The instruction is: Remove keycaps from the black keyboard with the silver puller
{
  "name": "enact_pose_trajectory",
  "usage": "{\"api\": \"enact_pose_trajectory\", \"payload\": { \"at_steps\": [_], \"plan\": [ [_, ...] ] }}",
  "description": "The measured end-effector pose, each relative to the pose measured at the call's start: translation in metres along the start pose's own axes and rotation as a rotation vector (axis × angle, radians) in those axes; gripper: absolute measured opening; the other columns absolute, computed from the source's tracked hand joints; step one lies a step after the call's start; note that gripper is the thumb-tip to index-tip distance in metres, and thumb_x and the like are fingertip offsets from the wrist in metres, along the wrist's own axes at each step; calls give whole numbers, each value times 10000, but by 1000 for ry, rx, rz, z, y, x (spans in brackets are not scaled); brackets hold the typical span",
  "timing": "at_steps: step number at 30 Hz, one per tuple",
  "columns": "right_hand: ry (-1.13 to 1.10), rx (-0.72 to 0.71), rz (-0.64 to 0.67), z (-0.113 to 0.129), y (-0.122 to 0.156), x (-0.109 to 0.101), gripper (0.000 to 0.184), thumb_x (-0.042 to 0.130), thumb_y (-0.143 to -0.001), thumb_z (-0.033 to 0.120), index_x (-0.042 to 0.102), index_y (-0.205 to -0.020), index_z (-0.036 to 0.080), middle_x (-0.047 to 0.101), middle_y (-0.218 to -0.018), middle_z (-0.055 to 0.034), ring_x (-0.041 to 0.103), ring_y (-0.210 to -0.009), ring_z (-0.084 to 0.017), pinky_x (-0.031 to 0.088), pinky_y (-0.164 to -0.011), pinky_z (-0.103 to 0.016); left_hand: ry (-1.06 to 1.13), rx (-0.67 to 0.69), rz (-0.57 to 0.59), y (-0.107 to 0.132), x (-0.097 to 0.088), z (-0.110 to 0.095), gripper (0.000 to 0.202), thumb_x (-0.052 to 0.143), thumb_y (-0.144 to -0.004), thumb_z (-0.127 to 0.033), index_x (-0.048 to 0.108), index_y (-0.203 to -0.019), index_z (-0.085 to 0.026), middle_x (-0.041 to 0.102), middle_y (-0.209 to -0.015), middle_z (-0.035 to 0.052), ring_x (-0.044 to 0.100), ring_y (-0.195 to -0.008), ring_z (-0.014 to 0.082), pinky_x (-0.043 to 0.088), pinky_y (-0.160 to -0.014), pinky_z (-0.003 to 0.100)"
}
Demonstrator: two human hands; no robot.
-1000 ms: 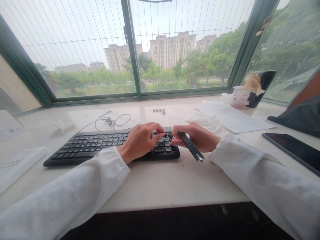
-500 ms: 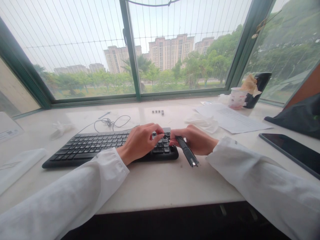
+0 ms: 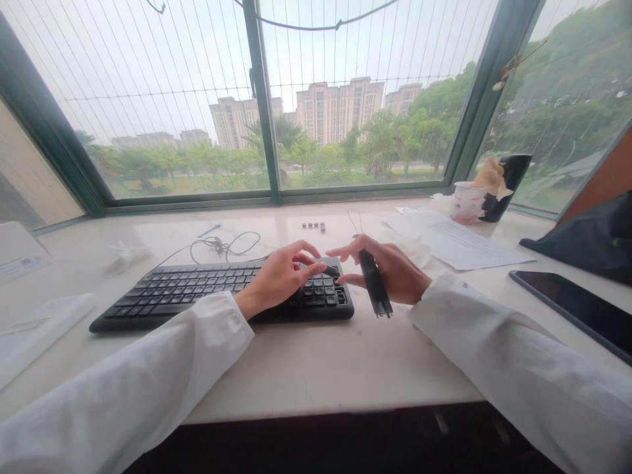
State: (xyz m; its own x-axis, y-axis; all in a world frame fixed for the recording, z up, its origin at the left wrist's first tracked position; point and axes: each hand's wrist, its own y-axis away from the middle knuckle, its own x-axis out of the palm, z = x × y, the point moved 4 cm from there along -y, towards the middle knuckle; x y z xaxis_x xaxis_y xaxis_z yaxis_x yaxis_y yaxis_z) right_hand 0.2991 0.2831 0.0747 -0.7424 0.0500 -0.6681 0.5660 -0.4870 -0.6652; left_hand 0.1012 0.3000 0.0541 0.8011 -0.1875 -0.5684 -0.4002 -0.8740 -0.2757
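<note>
My left hand [image 3: 281,275] is over the number pad of a black keyboard [image 3: 182,289]. Its thumb and fingers are closed around a small dark piece, which looks like a keycap [image 3: 330,270]. In my right hand [image 3: 390,266] lies a black keycap puller [image 3: 374,283], its handle slanting down toward me and thin wire loops sticking out beyond the hand. That hand's index finger and thumb are spread apart near the keycap. Key positions at the number pad's right edge show no caps.
Several loose keycaps [image 3: 313,226] stand in a row behind the keyboard. A cable [image 3: 217,245] lies coiled at the back. To the right are paper sheets [image 3: 459,240], a paper cup [image 3: 467,201] and a phone [image 3: 575,306]. A white box [image 3: 44,332] lies left.
My right index finger and thumb have opened away from the left fingertips. The puller has turned, bringing its wire loops into sight. My left hand stays near the number pad.
</note>
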Motion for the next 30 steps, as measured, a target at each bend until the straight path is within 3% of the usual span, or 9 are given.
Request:
{"api": "enact_pose_trajectory", "payload": {
  "at_steps": [10, 21, 26, 30],
  "plan": [
    [-56, -30, 115, -2, 2, 12, 248, 693, -842, 336, 534, -972, 198, 661, -845, -10, 608, -691, -126, 467, -634, -238, 21, 64, 47, 4, 7, -8, 349, 610, -876, -463, 582, -1080, -181, 720, -839, 46, 597, -627, 118, 469, -562, 215],
    [4, -7, 111, -4, 2, 10, 324, 727, -816, 397, 535, -984, 196, 639, -819, 0, 561, -665, -109, 435, -611, -219, -71, 106, 7, 3, 9, -10, 308, 575, -907, -452, 605, -1075, -195, 734, -869, 29, 560, -573, 90, 461, -578, 216],
    [30, 48, 44, -6, 0, 5, 393, 745, -792, 432, 526, -1032, 211, 682, -915, -31, 625, -729, -139, 489, -682, -265, -391, 199, -87, 5, 4, -16, 315, 475, -958, -483, 613, -1094, -235, 743, -892, 10, 619, -631, 122, 446, -630, 248],
    [44, 122, -56, -19, 0, -1, 418, 755, -777, 430, 436, -976, 248, 713, -1004, -52, 648, -758, -175, 527, -713, -336, -674, 276, -147, 6, -2, -20, 330, 457, -962, -501, 628, -1093, -251, 741, -866, 5, 653, -675, 159, 398, -602, 253]
  ]
}}
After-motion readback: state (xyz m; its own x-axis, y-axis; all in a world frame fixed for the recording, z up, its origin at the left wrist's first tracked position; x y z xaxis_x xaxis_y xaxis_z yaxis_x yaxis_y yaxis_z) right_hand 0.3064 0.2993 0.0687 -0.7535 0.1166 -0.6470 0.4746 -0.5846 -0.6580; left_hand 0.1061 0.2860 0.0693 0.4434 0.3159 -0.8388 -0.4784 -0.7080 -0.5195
